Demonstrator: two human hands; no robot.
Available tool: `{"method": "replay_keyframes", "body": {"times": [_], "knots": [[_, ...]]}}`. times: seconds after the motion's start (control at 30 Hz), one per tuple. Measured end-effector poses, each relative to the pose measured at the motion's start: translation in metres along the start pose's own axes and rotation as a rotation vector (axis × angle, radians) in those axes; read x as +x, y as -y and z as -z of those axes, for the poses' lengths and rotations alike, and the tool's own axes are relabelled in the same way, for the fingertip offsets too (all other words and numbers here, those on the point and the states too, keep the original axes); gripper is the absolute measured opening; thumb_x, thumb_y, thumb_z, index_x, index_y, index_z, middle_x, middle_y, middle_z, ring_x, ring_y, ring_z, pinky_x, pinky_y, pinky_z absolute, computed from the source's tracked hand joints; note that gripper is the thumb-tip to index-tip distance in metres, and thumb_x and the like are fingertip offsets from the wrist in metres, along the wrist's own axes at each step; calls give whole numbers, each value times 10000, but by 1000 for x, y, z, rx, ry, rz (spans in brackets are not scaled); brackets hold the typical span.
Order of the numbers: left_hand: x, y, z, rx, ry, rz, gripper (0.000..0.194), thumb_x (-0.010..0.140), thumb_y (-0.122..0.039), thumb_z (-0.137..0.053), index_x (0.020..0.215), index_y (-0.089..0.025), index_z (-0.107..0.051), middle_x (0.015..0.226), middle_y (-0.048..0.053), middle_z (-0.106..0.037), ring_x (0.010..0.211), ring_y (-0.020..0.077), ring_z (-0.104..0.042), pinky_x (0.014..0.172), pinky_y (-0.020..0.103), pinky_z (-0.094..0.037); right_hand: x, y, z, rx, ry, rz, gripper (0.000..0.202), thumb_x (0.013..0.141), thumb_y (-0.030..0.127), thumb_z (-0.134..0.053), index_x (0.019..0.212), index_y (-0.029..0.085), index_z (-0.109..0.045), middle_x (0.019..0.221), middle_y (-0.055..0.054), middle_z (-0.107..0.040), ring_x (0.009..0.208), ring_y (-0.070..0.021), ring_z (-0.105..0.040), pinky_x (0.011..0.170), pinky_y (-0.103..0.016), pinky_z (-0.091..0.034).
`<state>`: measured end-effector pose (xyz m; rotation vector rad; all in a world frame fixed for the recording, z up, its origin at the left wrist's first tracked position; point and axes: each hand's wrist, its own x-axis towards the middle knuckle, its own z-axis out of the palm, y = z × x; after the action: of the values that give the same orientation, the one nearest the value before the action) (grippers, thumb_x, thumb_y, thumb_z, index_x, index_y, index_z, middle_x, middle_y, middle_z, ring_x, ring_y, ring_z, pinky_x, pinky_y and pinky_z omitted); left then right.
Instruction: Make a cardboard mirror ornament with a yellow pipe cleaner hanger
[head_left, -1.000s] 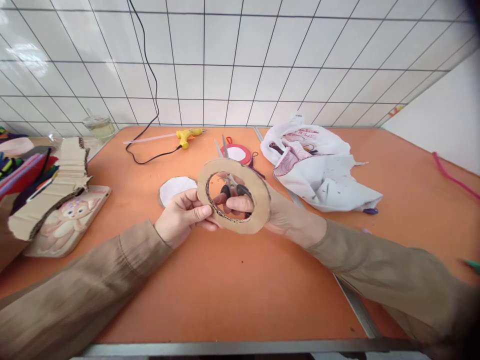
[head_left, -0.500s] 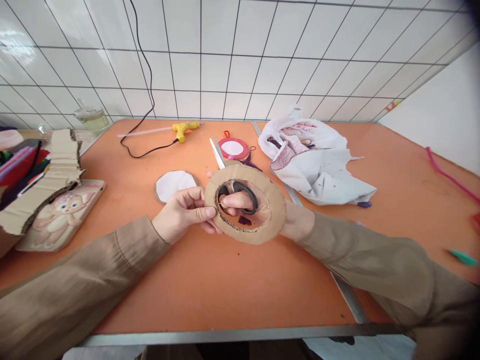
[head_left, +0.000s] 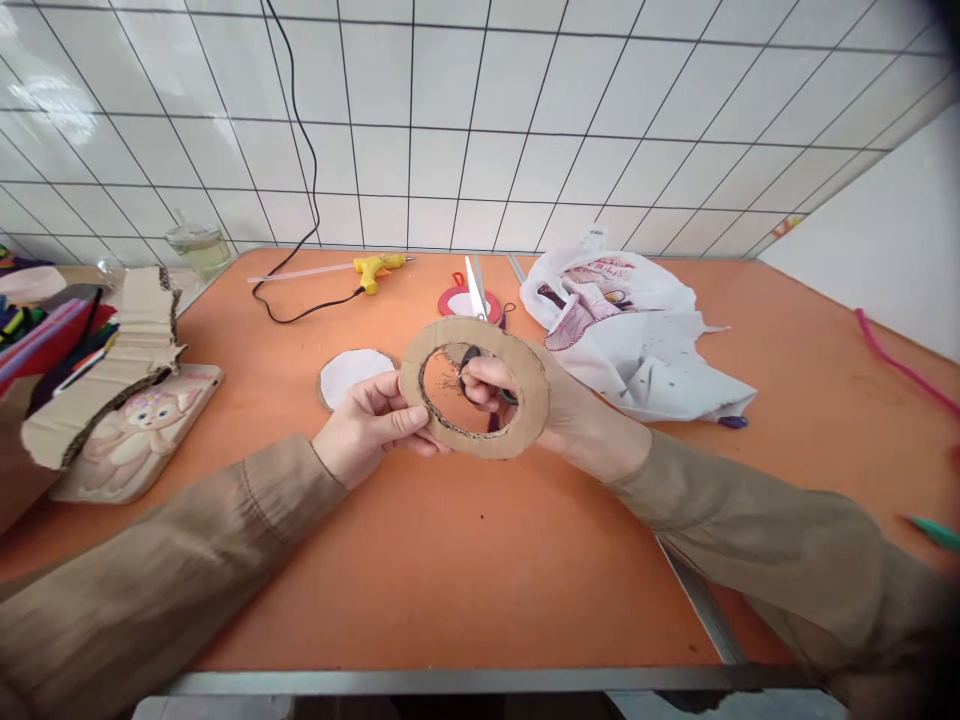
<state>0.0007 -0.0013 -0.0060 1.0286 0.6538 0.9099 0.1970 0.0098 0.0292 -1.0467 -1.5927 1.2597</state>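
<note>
A flat cardboard ring [head_left: 529,385] is pinched at its left edge by my left hand [head_left: 379,420], thumb on top and fingers beneath. Behind the ring, my right hand [head_left: 491,382] is closed around the black handles of a pair of scissors [head_left: 476,290]. Their blades point away from me, slightly parted, and part of the handles is hidden by the ring. Left of the ring lies a cardboard disc with a white face [head_left: 352,375]. Past the blades is a small red ring with a white centre [head_left: 454,303], partly covered by them.
A yellow glue gun [head_left: 371,270] with a black cord lies at the back left. To the right is a crumpled white plastic bag [head_left: 652,350]. Torn cardboard [head_left: 142,340] and a case with a cartoon figure [head_left: 142,435] are at the left. A green object [head_left: 936,532] lies far right.
My right hand and the scissors have shifted behind the ring, with the blades swinging right to point straighter ahead. The ring has moved slightly left and up. The view has tilted a little.
</note>
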Motion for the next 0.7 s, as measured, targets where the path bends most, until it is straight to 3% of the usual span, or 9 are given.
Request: {"method": "replay_keyframes", "body": {"times": [0.13,0.3,0.37,0.53,0.6,0.7], "knots": [[0,-2,-1,-23,-91,-66,324,640,-330,-911,824,-160,-706,693,50,-769,634,198,-763,572,215,-612,9,-9,8,244,-208,-194,168,690,275,-745,762,256,-595,655,8,-578,550,-141,-523,460,-292,-393],[1,-5,-2,-38,-234,-153,352,604,-309,-926,812,-148,-693,695,46,-765,681,211,-770,611,237,-621,18,-12,16,262,-344,-99,378,589,206,-778,931,269,-629,878,-6,-693,737,-161,-622,557,-286,-448],[1,-8,-3,-30,-285,-172,371,592,-322,-930,815,-141,-695,714,51,-772,695,209,-772,636,241,-622,19,-10,17,286,-339,-69,345,619,260,-769,934,268,-630,865,-14,-684,722,-166,-607,538,-286,-421],[1,-17,-6,56,-354,-169,391,598,-346,-922,822,-144,-672,709,47,-768,649,192,-758,622,242,-601,12,4,10,333,-106,13,190,677,333,-742,780,263,-598,723,2,-586,580,-130,-483,488,-284,-340],[0,-22,-8,108,-350,-168,373,632,-359,-903,811,-144,-657,691,45,-757,611,183,-743,587,239,-581,11,11,6,291,-133,20,183,662,284,-744,760,259,-591,699,19,-570,547,-108,-433,476,-275,-320],[0,-28,-14,120,-320,-196,379,646,-367,-896,818,-142,-645,659,39,-742,599,166,-731,577,223,-566,13,17,1,268,-289,114,198,650,252,-751,784,254,-605,686,37,-564,587,-115,-473,519,-274,-375]]}}
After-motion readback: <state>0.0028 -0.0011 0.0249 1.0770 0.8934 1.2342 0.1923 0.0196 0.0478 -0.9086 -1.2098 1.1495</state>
